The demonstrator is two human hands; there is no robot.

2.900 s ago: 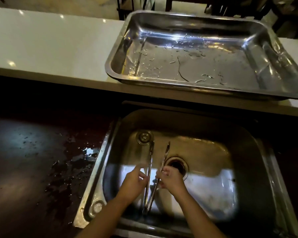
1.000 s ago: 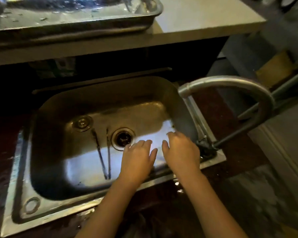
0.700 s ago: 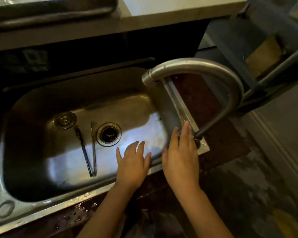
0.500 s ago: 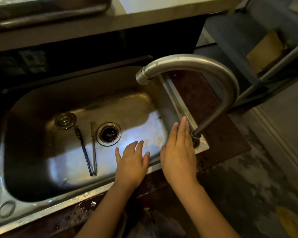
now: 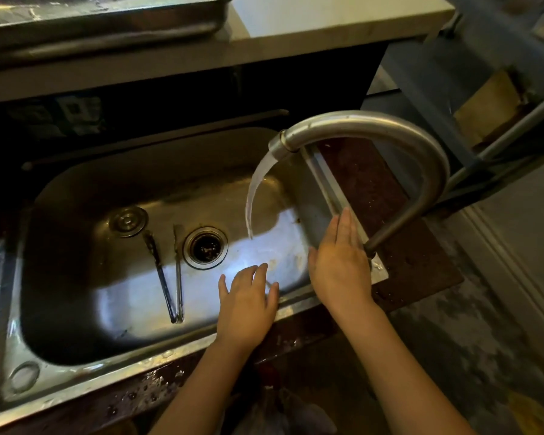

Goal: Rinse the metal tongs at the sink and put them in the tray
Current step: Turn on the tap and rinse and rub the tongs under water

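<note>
While water pours from the tap (image 5: 368, 130) into the sink (image 5: 85, 312), the tongs (image 5: 170, 277) lie flat on the sink floor just left of the drain (image 5: 205, 248), hinge end toward the person, clear of the stream. The left hand (image 5: 248, 304) hovers over the near rim with its fingers (image 5: 259, 271) spread and released, grasping nothing. The right hand (image 5: 339, 265) is flat and open beside the foot of the tap, also grasping nothing; whether it touches a lever is hidden. The tray (image 5: 107, 23) sits on the bench (image 5: 327, 17) behind the sink.

To rinse well, I judge the left hand should take the tongs by the hinge end, bring both arms under the stream and turn them so each face gets wet, then let them drip before lifting to the tray.

Half a second ago the spout ran dry; now a full stream falls. The hands and tongs have barely shifted.
</note>
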